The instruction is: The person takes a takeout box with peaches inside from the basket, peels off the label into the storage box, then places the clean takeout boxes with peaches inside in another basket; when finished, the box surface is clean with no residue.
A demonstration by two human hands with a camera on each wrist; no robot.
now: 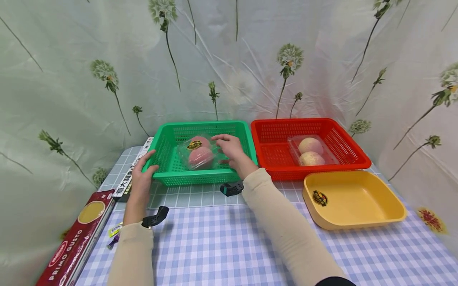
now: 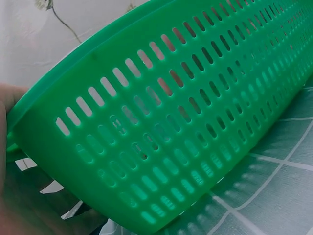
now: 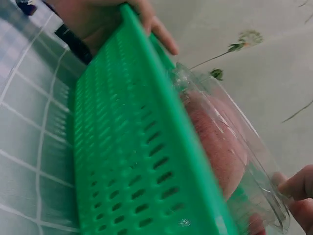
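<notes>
A clear plastic box (image 1: 183,158) with two pink peaches (image 1: 200,155) in it is tilted inside the green basket (image 1: 200,179). It bears a black and yellow sticker. My right hand (image 1: 231,151) pinches the box's right edge; in the right wrist view its fingertips (image 3: 297,186) are on the clear rim. With my left hand (image 1: 141,178) I grip the basket's front left corner. The left wrist view has that hand (image 2: 24,205) at the slotted green wall (image 2: 161,112), partly hidden by it.
Right of the green basket stands a red basket (image 1: 279,171) holding another clear box with two pale peaches (image 1: 311,151). In front of it is a yellow tray (image 1: 352,198). Along the left lie a dark red package (image 1: 76,238), a black-and-white box (image 1: 130,178) and small wrapped pieces (image 1: 115,229).
</notes>
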